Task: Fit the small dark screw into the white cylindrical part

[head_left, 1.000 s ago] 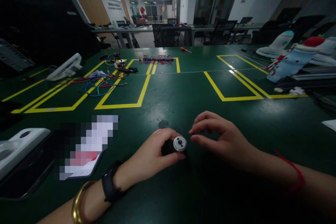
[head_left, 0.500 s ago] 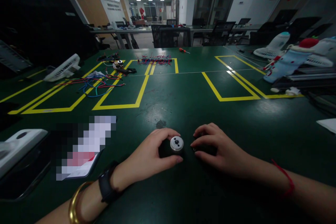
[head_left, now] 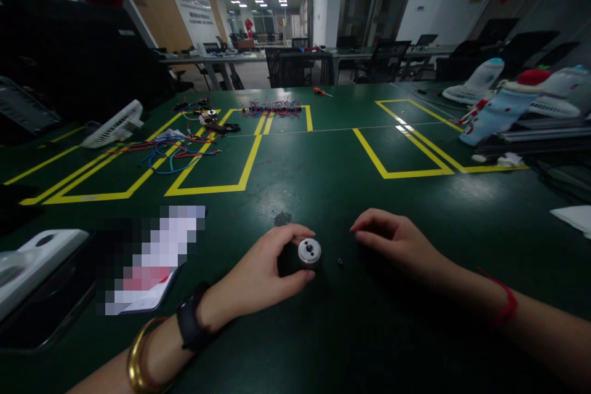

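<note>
My left hand (head_left: 265, 268) curls around a short round metal cylinder (head_left: 309, 250), its thumb in front and its fingers behind. The cylinder stands upright on the dark green table; its silver top has a dark centre and small dark holes. Just to its right lies a tiny black part (head_left: 340, 262), too small to name. My right hand (head_left: 399, 239) hovers right of that part and is apart from it. Its thumb and index finger come together at the tips, and whatever may be between them is hidden.
A phone (head_left: 154, 277) with a blurred screen lies left of my wrist, and a white device (head_left: 50, 252) sits beyond it. Loose wires (head_left: 170, 151), yellow tape frames (head_left: 207, 189), a screwdriver (head_left: 319, 92) and a light-blue plush toy (head_left: 494, 112) occupy the table farther back.
My right hand has drawn back rightward from the tiny black part, which now shows uncovered on the table. Its fingertips have come closer together. My left hand stays around the cylinder.
</note>
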A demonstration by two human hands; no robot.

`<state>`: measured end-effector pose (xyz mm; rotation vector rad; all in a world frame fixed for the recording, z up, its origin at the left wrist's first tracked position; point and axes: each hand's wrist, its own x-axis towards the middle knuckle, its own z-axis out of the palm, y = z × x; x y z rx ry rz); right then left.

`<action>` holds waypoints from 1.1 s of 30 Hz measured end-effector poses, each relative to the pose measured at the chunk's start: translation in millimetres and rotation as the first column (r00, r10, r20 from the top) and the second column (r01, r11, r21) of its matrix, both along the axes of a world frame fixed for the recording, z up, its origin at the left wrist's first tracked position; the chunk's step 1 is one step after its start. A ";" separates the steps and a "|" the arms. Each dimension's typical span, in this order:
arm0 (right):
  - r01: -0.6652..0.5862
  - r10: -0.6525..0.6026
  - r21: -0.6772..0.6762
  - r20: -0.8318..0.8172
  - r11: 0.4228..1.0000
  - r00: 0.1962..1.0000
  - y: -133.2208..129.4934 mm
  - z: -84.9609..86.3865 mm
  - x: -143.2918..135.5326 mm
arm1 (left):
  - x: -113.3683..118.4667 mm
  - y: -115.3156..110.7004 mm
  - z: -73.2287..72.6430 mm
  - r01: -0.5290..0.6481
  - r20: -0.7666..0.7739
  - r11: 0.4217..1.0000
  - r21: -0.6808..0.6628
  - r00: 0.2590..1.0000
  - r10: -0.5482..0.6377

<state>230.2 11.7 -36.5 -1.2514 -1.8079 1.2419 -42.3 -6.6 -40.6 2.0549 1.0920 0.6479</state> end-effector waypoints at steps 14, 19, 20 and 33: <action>-0.176 0.129 0.341 0.156 0.923 0.979 -5.2 15.3 -26.6 | 6.6 4.6 2.8 0.028 -0.029 0.997 0.075 0.999 -0.026; -0.265 0.224 0.386 0.149 0.884 0.963 -2.6 36.2 -48.4 | 7.2 4.6 -0.3 0.025 -0.026 0.996 0.084 0.999 -0.023; -0.293 0.243 0.390 0.172 0.873 0.955 -1.4 38.1 -52.1 | 7.1 4.8 -1.0 0.021 -0.026 0.996 0.087 0.999 -0.019; -0.176 0.134 0.269 0.166 0.947 0.977 -3.7 29.1 -42.4 | 5.8 4.9 1.5 0.035 -0.042 0.996 0.080 0.999 -0.031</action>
